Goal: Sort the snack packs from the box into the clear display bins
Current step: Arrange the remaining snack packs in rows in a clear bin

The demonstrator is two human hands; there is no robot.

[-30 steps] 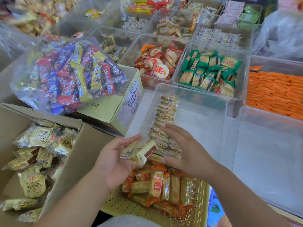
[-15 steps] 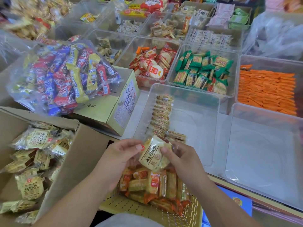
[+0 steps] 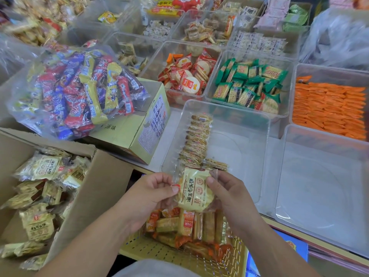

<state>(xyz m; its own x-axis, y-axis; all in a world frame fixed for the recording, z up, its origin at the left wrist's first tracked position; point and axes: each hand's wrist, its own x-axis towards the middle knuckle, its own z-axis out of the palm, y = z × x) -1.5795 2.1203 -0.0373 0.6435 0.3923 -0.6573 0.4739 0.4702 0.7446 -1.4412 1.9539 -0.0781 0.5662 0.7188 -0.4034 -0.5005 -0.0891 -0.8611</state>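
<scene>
Pale yellow wrapping is pinched between the fingers (image 3: 170,187) of both hands. The left hand (image 3: 147,196) grips the snack pack (image 3: 194,190) by its left edge, and the right hand (image 3: 229,194) grips its upper right corner. A second ago the left palm cradled a small stack while the right hand reached over the bin. Half a second ago the pack sat tilted between the two hands. Now it faces up, squared and readable, just short of the near wall of the clear bin (image 3: 225,108). I judge this to be a straightening step before the pack joins the row of packs (image 3: 196,140) standing along the bin's left side (most of the bin floor is bare, so plenty of filling remains).

The pack's large dark characters end in 石头饼; the small print is too fine to read. More of the same packs lie in the cardboard box (image 3: 103,176) to the left. Behind it, a yellow carton (image 3: 127,132) on the table shows 原味 on its side. Under the hands, a yellow basket (image 3: 159,254) holds orange-ended packs whose lettering I cannot make out.
</scene>
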